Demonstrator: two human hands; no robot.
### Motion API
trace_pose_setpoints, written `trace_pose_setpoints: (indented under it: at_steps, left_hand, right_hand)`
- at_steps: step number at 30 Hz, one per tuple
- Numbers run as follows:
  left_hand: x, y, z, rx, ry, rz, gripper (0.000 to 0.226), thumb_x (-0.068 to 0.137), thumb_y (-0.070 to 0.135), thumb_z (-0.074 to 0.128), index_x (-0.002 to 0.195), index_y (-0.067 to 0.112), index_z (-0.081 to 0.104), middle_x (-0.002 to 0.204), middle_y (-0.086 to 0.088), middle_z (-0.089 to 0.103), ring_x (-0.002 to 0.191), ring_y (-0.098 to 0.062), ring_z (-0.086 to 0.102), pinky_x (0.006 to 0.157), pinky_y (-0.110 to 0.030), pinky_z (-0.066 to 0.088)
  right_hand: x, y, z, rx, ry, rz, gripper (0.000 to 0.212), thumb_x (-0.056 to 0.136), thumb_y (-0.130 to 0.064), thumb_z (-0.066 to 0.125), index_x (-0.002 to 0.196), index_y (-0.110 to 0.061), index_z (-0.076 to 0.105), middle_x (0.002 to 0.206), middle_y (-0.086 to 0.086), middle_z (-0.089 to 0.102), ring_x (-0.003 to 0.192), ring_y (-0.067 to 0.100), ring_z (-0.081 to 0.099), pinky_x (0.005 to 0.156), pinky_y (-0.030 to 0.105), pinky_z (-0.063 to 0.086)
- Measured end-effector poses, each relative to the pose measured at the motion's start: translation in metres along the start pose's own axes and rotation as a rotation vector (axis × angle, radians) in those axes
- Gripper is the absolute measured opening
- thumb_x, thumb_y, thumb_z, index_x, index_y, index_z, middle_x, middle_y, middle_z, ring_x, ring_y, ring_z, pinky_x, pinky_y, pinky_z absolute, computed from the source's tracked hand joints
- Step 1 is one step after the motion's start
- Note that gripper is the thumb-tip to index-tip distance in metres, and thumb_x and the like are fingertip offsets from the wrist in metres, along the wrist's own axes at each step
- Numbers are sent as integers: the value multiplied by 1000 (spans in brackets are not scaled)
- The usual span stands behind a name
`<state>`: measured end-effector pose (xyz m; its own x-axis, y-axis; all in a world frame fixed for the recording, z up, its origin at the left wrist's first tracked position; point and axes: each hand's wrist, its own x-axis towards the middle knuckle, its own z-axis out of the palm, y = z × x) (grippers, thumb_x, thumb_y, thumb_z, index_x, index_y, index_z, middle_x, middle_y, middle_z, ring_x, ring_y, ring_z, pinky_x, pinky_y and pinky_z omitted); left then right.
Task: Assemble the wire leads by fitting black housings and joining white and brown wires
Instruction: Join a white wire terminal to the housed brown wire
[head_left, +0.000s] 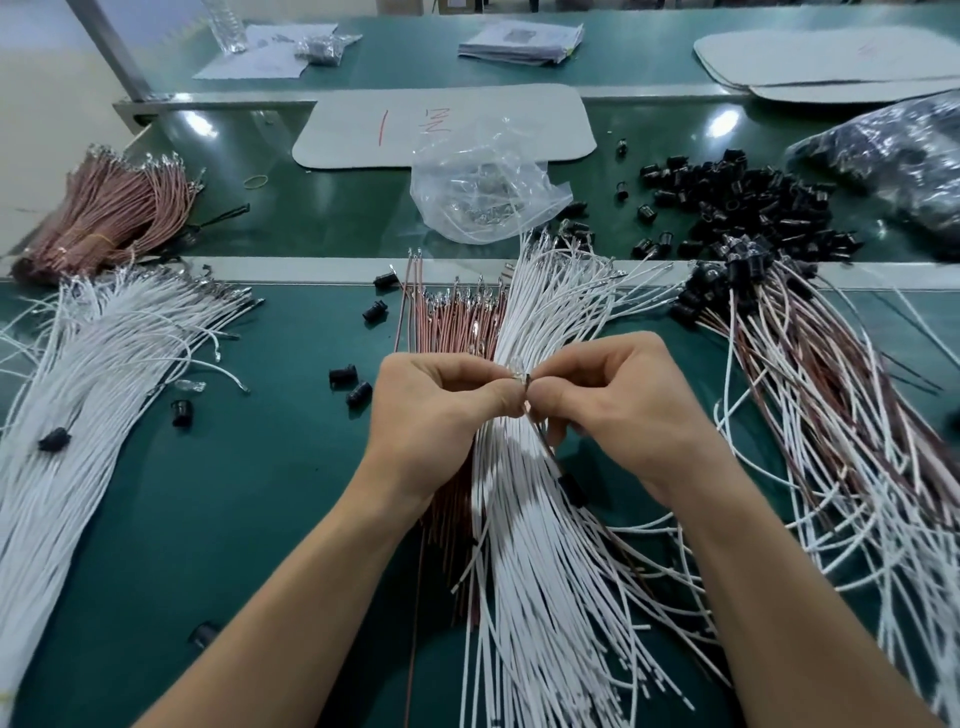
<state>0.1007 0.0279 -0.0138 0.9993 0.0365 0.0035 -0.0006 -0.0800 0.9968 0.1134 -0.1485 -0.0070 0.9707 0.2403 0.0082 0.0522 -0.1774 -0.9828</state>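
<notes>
My left hand (441, 400) and my right hand (613, 395) meet fingertip to fingertip above the middle bundle of white wires (540, 519). My left fingers pinch a small shiny metal terminal (516, 378). My right fingers pinch the end of a dark brown wire (543, 441), which trails down to a black housing (571, 488) threaded on it. A bundle of brown wires (457, 317) lies under and left of the white one. Loose black housings (358, 392) lie scattered to the left of my hands.
A second white wire bundle (104, 364) fans out at left, a tied brown bundle (104, 208) behind it. Finished leads with housings (831, 374) pile at right. A heap of black housings (737, 202), a clear bag of terminals (483, 192) and grey mats (447, 124) sit behind.
</notes>
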Motion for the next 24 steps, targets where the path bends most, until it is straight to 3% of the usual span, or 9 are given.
trace_pose_setpoints:
  at_steps: [6, 10, 13, 20, 24]
  left_hand:
    - [3, 13, -6, -75, 14, -61, 9, 66, 11, 83, 68, 19, 82, 65, -8, 75, 70, -15, 75, 70, -20, 57]
    - [7, 27, -14, -52, -83, -83, 8, 69, 11, 85, 69, 18, 82, 67, -7, 75, 70, -12, 73, 71, -15, 55]
    - [5, 33, -14, -24, -112, -94, 15, 76, 2, 84, 71, 16, 82, 68, -9, 75, 69, -15, 71, 73, -19, 57]
    - [-13, 37, -6, -7, -68, -86, 16, 76, 1, 85, 73, 16, 82, 70, -9, 76, 68, -18, 74, 71, -23, 57]
    - [-14, 38, -7, -11, -57, -74, 11, 70, 12, 86, 72, 22, 83, 70, -5, 77, 69, -17, 75, 71, -21, 57]
  right_hand:
    - [-3, -15, 4, 62, 67, 73, 18, 85, 1, 76, 73, -12, 79, 62, 10, 71, 48, 17, 62, 48, 16, 44]
    - [-9, -23, 6, 165, 157, 123, 15, 82, 4, 77, 80, -10, 79, 66, 16, 72, 49, 19, 60, 48, 22, 48]
    - [-14, -27, 9, 183, 222, 129, 18, 79, 7, 76, 78, -10, 79, 66, 15, 71, 50, 18, 59, 49, 24, 48]
    - [-25, -33, 14, 156, 221, 129, 23, 80, 5, 77, 73, -17, 80, 64, 4, 72, 55, 12, 61, 54, 20, 49]
    - [-28, -37, 14, 111, 221, 116, 21, 83, 0, 77, 75, -19, 81, 64, 6, 72, 55, 16, 62, 55, 23, 50]
